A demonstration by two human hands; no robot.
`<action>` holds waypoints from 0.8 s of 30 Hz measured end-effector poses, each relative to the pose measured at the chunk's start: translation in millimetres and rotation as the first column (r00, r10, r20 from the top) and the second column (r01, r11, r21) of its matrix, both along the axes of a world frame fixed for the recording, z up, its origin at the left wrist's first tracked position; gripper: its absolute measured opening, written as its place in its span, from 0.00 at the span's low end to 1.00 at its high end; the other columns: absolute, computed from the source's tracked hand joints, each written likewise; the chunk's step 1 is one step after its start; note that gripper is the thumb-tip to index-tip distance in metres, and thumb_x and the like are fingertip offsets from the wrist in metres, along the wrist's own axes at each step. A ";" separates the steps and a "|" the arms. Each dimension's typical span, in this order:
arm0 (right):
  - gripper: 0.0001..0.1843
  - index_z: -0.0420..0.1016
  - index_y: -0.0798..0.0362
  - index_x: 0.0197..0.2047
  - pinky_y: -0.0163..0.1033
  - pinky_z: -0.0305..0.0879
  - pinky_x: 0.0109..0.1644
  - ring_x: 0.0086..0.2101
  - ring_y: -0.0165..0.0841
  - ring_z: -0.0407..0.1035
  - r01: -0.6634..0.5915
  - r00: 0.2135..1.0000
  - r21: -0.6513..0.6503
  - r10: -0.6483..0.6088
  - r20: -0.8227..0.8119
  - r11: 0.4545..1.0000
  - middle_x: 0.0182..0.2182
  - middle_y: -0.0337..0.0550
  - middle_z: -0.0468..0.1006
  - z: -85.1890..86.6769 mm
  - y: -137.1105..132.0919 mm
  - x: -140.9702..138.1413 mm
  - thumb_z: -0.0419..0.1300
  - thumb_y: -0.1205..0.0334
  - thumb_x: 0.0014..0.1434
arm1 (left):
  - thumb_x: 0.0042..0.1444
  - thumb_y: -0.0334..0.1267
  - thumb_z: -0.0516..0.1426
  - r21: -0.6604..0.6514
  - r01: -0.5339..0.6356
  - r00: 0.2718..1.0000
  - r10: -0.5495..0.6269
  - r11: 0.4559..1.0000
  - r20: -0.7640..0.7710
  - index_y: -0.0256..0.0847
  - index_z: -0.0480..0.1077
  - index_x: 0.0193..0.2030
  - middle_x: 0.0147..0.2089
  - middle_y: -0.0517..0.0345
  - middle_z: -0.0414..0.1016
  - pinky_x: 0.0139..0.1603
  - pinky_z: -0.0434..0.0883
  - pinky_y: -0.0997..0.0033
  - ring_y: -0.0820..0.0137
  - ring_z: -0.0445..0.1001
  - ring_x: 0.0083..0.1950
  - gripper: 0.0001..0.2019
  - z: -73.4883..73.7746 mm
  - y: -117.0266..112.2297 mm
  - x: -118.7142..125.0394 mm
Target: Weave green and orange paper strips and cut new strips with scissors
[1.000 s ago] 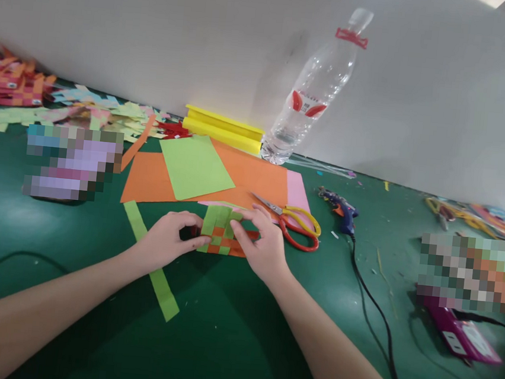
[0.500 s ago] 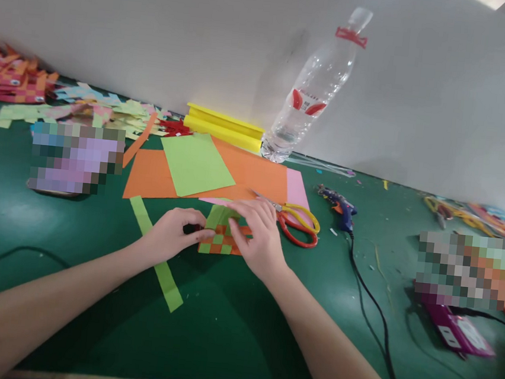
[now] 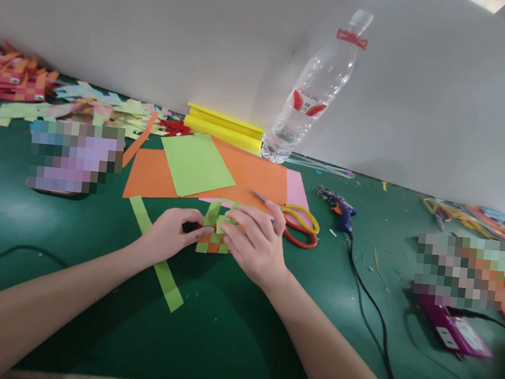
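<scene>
A small woven paper mat (image 3: 213,240) of green and orange strips lies on the green table (image 3: 222,323). My left hand (image 3: 172,236) pinches its left edge with thumb and fingers. My right hand (image 3: 256,243) covers the mat's right part, its fingers closed on a green strip that stands up from the weave. A loose green paper strip (image 3: 156,258) runs under my left wrist.
Orange, green and pink sheets (image 3: 218,174) lie behind the mat. Scissors (image 3: 296,220) with red and yellow handles lie right of my right hand, then a glue gun (image 3: 340,211) with a black cord. A water bottle (image 3: 313,94) and yellow paper (image 3: 222,128) stand by the wall. Paper scraps (image 3: 77,107) are piled at left.
My right hand slid left over the mat and folded the green strips up; more of the mat is covered. My left hand stayed on the left edge.
</scene>
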State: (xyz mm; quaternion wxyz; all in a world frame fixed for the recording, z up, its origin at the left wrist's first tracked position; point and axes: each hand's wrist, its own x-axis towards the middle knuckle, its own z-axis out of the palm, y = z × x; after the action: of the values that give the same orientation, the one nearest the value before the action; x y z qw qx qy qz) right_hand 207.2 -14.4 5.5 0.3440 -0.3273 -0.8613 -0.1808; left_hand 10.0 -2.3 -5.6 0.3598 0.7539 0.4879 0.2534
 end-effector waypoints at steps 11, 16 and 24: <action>0.10 0.72 0.47 0.39 0.46 0.53 0.55 0.43 0.32 0.72 -0.082 0.996 -0.027 0.081 -0.033 0.996 0.39 0.35 0.80 0.6 -3.0 0.3 0.57 0.72 0.58 | 0.55 0.48 0.54 -0.028 -0.066 0.996 0.067 0.997 0.059 0.39 0.63 0.22 0.22 0.65 0.62 0.27 0.59 0.74 0.74 0.60 0.24 0.17 0.3 0.3 -1.2; 0.10 0.71 0.49 0.42 0.45 0.57 0.53 0.43 0.30 0.72 -0.120 0.993 -0.091 0.118 -0.029 0.989 0.41 0.37 0.80 -3.0 -4.7 -1.6 0.57 0.71 0.59 | 0.56 0.46 0.53 -0.033 -0.085 0.989 0.088 0.996 0.119 0.39 0.68 0.26 0.25 0.62 0.69 0.30 0.64 0.72 0.71 0.66 0.28 0.14 -0.2 0.5 -2.0; 0.10 0.73 0.51 0.42 0.43 0.62 0.53 0.46 0.32 0.72 -0.167 0.984 -0.132 0.157 -0.086 0.977 0.45 0.43 0.79 -2.9 -3.3 -1.8 0.56 0.71 0.58 | 0.56 0.46 0.52 -0.019 -0.067 0.994 0.069 0.998 0.091 0.39 0.72 0.33 0.28 0.59 0.73 0.31 0.66 0.70 0.68 0.70 0.31 0.13 -2.8 0.5 -3.2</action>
State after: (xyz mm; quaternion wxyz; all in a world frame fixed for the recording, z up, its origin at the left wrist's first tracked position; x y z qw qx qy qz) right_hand 205.3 -17.7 2.7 0.3662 -0.2857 -0.8820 -0.0797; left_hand 6.8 -1.8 -8.4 0.3787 0.7216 0.4984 0.2958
